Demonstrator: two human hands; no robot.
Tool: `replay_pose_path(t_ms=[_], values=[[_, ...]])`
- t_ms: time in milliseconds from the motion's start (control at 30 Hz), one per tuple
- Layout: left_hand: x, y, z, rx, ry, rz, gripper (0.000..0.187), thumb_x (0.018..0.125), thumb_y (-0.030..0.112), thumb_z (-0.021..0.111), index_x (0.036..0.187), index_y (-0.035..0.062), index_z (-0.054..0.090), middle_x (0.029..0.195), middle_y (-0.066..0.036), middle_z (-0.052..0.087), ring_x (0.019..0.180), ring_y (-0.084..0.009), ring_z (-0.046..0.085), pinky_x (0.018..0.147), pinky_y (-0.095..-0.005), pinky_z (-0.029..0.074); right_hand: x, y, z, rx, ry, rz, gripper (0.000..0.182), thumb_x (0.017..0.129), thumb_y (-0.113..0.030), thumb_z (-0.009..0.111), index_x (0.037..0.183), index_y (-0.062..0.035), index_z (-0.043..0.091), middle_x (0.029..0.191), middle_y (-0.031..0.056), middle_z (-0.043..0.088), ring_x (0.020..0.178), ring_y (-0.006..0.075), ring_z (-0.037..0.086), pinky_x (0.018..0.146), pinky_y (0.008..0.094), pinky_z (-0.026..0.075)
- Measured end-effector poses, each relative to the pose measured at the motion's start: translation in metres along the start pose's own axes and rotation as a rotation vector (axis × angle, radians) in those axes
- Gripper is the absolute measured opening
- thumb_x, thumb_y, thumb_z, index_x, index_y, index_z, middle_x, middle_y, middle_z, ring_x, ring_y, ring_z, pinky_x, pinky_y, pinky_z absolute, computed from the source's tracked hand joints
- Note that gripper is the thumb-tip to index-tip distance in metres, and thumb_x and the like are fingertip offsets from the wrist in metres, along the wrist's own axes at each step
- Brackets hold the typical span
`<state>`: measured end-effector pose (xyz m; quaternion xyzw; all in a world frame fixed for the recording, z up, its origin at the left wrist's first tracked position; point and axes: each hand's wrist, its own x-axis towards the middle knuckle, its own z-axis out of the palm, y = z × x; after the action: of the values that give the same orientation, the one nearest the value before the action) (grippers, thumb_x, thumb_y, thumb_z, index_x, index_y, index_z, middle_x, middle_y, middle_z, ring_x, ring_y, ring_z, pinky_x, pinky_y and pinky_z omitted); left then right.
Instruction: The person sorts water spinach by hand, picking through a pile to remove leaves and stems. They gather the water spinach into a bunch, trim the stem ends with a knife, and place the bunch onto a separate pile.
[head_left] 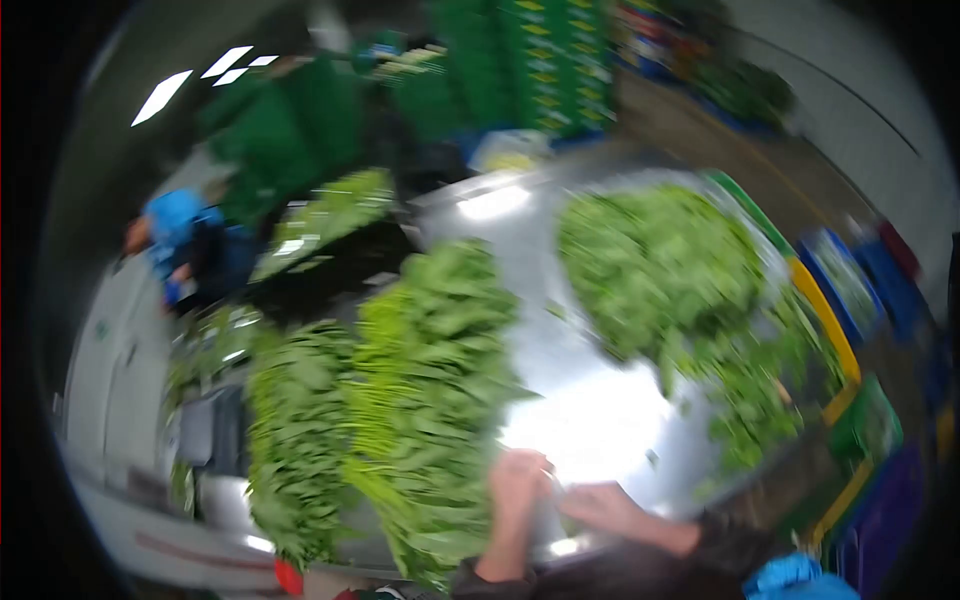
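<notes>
My left hand is at the front of the shiny metal table, its fingers curled in. Close on its right, my right hand points toward it with the fingers drawn together. Motion blur hides what either hand holds; a small greenish patch shows by the right fingertips. Left of my hands lies a long row of leafy green vegetables, their pale stems facing left. Beyond them to the right sits a big heap of loose leafy greens, with scattered leaves in front of it.
A second row of greens lies farther left, beside a grey device. Another person in blue stands at the far left. Stacked green crates rise at the back. Blue bins and a yellow edge line the right.
</notes>
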<state>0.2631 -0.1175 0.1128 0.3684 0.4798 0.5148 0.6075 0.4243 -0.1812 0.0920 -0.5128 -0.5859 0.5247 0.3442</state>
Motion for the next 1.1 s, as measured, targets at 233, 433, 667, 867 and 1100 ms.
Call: replay_pose_path(t_ms=[233, 433, 667, 867, 1100], values=[[-0.001, -0.053, 0.040, 0.072, -0.118, -0.180, 0.020, 0.091, 0.010, 0.059, 0.108, 0.0009, 0.053, 0.094, -0.013, 0.065, 0.066, -0.0142, 0.061, 0.051, -0.0222, 0.047, -0.029, 0.000, -0.070, -0.134, 0.201, 0.184, 0.028, 0.087, -0.028, 0.063, 0.104, -0.0050, 0.063, 0.075, 0.0136, 0.067, 0.065, 0.0247, 0.065, 0.060, 0.0343, 0.049], [0.003, -0.111, 0.078, 0.383, -0.025, 0.138, 0.033, 0.089, 0.008, 0.059, 0.120, -0.0010, 0.049, 0.120, -0.015, 0.056, 0.103, -0.0223, 0.057, 0.086, -0.0305, 0.045, -0.040, 0.036, -0.162, -0.505, 0.459, 0.425, 0.050, 0.085, -0.028, 0.059, 0.129, -0.0085, 0.048, 0.117, 0.0191, 0.058, 0.095, 0.0368, 0.062, 0.082, 0.0420, 0.049], [0.042, -0.129, 0.067, 1.099, 0.262, 0.647, 0.052, 0.074, 0.000, 0.060, 0.123, -0.0051, 0.046, 0.131, -0.025, 0.044, 0.121, -0.0441, 0.040, 0.105, -0.0487, 0.030, -0.094, 0.123, -0.367, -0.976, 0.847, 0.222, 0.021, 0.080, -0.015, 0.061, 0.096, -0.0035, 0.064, 0.097, 0.0183, 0.063, 0.093, 0.0362, 0.058, 0.081, 0.0445, 0.047], [0.068, -0.154, 0.117, 1.442, 0.684, 0.186, 0.012, 0.079, 0.010, 0.058, 0.087, 0.0036, 0.063, 0.088, -0.016, 0.058, 0.088, -0.0370, 0.057, 0.074, -0.0485, 0.045, -0.097, 0.151, -0.425, -0.812, 0.336, 0.384, 0.038, 0.070, -0.029, 0.067, 0.098, -0.0038, 0.063, 0.095, 0.0186, 0.064, 0.087, 0.0374, 0.062, 0.078, 0.0447, 0.050], [0.066, -0.168, 0.270, 1.080, 0.302, 0.394, 0.031, 0.075, 0.013, 0.062, 0.102, 0.0003, 0.059, 0.102, -0.019, 0.059, 0.101, -0.0388, 0.054, 0.086, -0.0453, 0.044, -0.130, 0.176, -0.473, -0.115, 0.397, 0.434, 0.039, 0.081, -0.030, 0.057, 0.106, -0.0010, 0.057, 0.084, 0.0147, 0.062, 0.059, 0.0261, 0.059, 0.051, 0.0363, 0.048]])
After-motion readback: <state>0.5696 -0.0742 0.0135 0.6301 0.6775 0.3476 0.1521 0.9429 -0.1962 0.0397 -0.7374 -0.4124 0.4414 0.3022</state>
